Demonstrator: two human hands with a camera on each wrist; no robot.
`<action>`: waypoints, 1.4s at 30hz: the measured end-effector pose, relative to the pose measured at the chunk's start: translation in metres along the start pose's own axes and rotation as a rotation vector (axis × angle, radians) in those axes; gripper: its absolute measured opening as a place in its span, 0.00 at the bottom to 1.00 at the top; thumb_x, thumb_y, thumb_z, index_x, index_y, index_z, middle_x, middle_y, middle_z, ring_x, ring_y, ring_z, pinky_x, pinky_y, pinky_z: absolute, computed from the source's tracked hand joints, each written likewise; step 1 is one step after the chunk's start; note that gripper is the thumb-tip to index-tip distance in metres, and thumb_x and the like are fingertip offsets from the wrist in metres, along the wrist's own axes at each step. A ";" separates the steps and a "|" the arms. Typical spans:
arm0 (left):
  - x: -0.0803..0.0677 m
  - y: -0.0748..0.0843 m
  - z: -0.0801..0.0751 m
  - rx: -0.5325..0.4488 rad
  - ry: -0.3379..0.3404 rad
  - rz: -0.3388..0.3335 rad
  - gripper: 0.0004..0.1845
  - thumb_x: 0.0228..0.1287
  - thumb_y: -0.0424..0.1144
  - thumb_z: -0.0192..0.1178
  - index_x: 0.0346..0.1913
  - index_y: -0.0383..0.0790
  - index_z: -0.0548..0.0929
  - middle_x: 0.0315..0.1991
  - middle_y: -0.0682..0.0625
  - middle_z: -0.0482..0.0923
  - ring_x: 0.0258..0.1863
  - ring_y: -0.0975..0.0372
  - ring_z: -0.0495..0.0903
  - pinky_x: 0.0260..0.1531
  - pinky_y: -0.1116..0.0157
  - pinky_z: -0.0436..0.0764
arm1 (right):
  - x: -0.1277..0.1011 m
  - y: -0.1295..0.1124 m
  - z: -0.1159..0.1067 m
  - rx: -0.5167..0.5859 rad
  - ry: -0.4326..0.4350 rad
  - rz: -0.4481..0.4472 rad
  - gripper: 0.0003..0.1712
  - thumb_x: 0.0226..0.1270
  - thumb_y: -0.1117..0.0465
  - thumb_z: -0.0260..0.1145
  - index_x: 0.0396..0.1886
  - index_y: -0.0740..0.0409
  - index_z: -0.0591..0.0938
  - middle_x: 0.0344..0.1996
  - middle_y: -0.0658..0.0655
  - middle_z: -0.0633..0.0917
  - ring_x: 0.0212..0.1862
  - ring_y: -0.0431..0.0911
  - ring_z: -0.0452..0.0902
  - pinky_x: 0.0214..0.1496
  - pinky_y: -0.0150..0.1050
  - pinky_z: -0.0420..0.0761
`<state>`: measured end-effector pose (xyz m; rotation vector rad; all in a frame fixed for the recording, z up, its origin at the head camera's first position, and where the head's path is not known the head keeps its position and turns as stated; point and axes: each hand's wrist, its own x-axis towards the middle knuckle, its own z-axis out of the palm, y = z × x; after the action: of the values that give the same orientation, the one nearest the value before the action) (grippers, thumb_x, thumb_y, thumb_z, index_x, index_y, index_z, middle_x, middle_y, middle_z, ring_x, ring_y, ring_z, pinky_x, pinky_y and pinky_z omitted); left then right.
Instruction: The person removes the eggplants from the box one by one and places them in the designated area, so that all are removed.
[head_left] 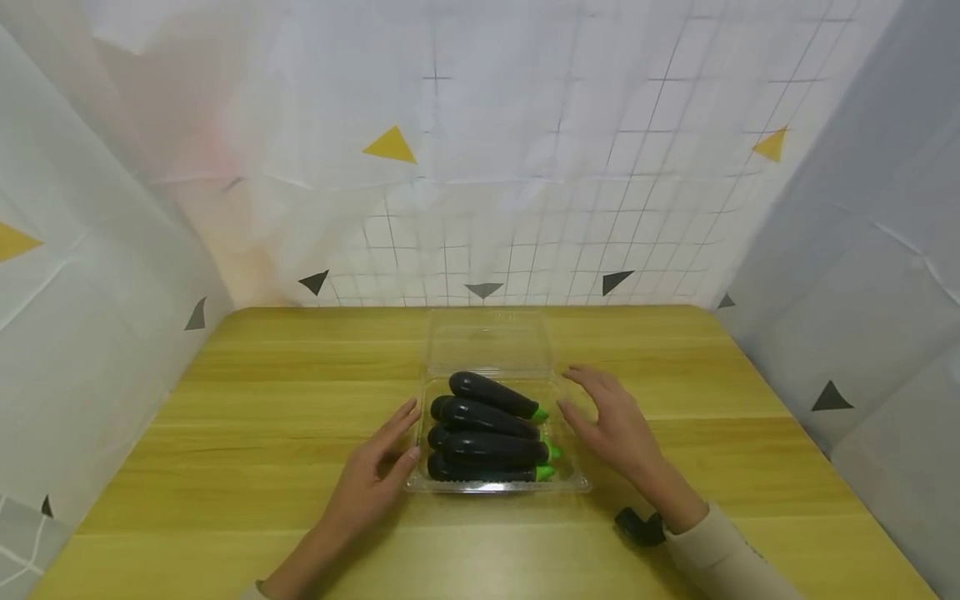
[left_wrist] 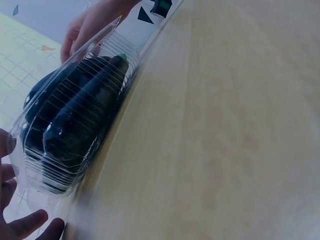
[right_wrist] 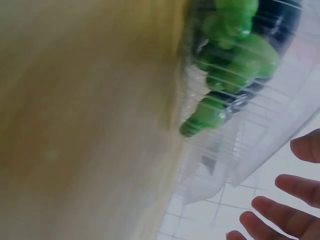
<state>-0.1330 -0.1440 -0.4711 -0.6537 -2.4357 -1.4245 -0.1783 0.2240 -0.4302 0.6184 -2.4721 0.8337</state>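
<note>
A clear plastic clamshell box (head_left: 498, 487) sits on the table with its lid (head_left: 491, 342) folded back toward the wall. Several dark eggplants (head_left: 491, 448) with green stems lie piled inside, stems pointing right. My left hand (head_left: 367, 483) is at the box's left side, fingers loosely extended along the wall. On the other side my right hand (head_left: 617, 425) stands by the box's right rim, its fingers spread and holding nothing. In the right wrist view, green stem ends (right_wrist: 207, 117) show through the ribbed wall, the fingers (right_wrist: 285, 217) apart from it.
The wood-grain table (head_left: 247, 433) carries the box near its middle. A black strap-like device (head_left: 640, 527) is by the right wrist. White sheeting (head_left: 480, 208) with grid lines and yellow and dark triangles rises behind the table and at both sides.
</note>
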 end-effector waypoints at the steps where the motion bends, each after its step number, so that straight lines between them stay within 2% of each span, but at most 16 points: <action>1: 0.000 0.000 0.000 -0.004 -0.001 0.007 0.26 0.77 0.37 0.61 0.75 0.42 0.73 0.78 0.51 0.63 0.75 0.56 0.64 0.72 0.54 0.60 | 0.001 -0.002 -0.001 0.001 0.007 -0.008 0.25 0.71 0.60 0.73 0.63 0.64 0.82 0.63 0.64 0.81 0.65 0.62 0.74 0.61 0.66 0.76; 7: 0.000 -0.001 0.001 -0.042 -0.001 0.055 0.24 0.76 0.33 0.61 0.73 0.38 0.76 0.77 0.51 0.66 0.73 0.54 0.67 0.71 0.64 0.60 | 0.008 -0.012 -0.002 0.036 0.016 -0.078 0.24 0.69 0.61 0.73 0.63 0.62 0.82 0.62 0.62 0.83 0.64 0.61 0.76 0.62 0.64 0.76; 12: -0.001 -0.002 0.002 -0.054 -0.001 0.050 0.24 0.77 0.33 0.61 0.72 0.39 0.76 0.77 0.52 0.66 0.72 0.55 0.70 0.71 0.64 0.62 | 0.016 -0.025 0.000 0.105 -0.031 -0.125 0.23 0.69 0.62 0.73 0.62 0.61 0.83 0.61 0.58 0.84 0.63 0.57 0.78 0.60 0.61 0.79; 19: -0.003 -0.002 0.003 -0.056 -0.004 0.040 0.24 0.76 0.33 0.61 0.73 0.39 0.76 0.77 0.52 0.65 0.67 0.55 0.75 0.67 0.53 0.71 | 0.024 -0.040 0.004 0.276 -0.145 -0.088 0.21 0.69 0.64 0.73 0.61 0.58 0.84 0.59 0.52 0.85 0.61 0.51 0.80 0.55 0.56 0.84; 22: -0.003 -0.002 0.002 -0.062 0.001 0.039 0.24 0.76 0.33 0.61 0.72 0.39 0.76 0.77 0.52 0.66 0.65 0.55 0.78 0.64 0.51 0.74 | 0.025 -0.043 0.007 0.292 -0.177 -0.079 0.21 0.70 0.63 0.73 0.61 0.58 0.84 0.59 0.53 0.85 0.60 0.53 0.81 0.55 0.57 0.84; 27: -0.002 -0.002 0.001 -0.066 0.001 0.045 0.24 0.76 0.32 0.61 0.72 0.38 0.76 0.77 0.52 0.66 0.63 0.55 0.79 0.63 0.52 0.76 | 0.026 -0.046 0.012 0.351 -0.239 -0.061 0.21 0.69 0.66 0.73 0.60 0.63 0.84 0.56 0.58 0.86 0.55 0.58 0.83 0.53 0.59 0.85; 34: 0.000 -0.001 0.000 -0.050 0.001 0.056 0.24 0.77 0.33 0.61 0.72 0.37 0.76 0.77 0.50 0.66 0.62 0.55 0.80 0.63 0.53 0.76 | 0.024 -0.045 0.020 0.316 -0.296 -0.055 0.18 0.68 0.63 0.74 0.57 0.60 0.86 0.54 0.55 0.87 0.50 0.52 0.85 0.47 0.52 0.87; 42: 0.001 -0.002 0.000 -0.041 -0.004 0.073 0.24 0.77 0.32 0.61 0.72 0.36 0.76 0.77 0.49 0.66 0.63 0.55 0.80 0.64 0.55 0.75 | 0.022 -0.047 0.023 0.345 -0.391 0.019 0.17 0.72 0.61 0.72 0.57 0.61 0.85 0.53 0.55 0.87 0.51 0.51 0.85 0.49 0.50 0.87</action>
<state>-0.1346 -0.1446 -0.4728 -0.7469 -2.3662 -1.4494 -0.1768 0.1699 -0.4140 0.9580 -2.6974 1.2661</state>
